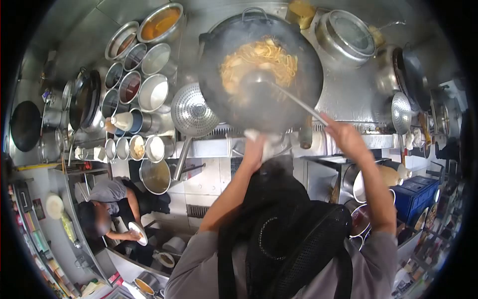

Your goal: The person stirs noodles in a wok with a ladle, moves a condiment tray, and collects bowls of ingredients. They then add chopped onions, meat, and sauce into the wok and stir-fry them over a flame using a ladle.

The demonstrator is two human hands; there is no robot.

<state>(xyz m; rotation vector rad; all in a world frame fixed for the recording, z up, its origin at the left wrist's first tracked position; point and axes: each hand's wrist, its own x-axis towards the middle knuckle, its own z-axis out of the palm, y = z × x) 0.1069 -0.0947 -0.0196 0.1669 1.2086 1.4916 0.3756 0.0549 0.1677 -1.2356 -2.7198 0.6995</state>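
A large dark wok [269,115] sits on the stove in front of me, steam rising from it. Noodles with pale pieces [276,57] lie in its far half. My right hand [346,137] is closed around the long handle of a ladle [298,102], whose bowl rests among the noodles, blurred by steam. At the near rim, my left hand [255,152] is closed on a white folded cloth [270,148] against the wok's edge. The wok handle under that cloth is hidden.
To the left are a perforated strainer [195,110], several metal seasoning containers [153,93] and a bowl of orange liquid [162,24]. A lidded pot [343,42] stands right of the wok. At lower left, another person [112,192] holds a white plate [141,234].
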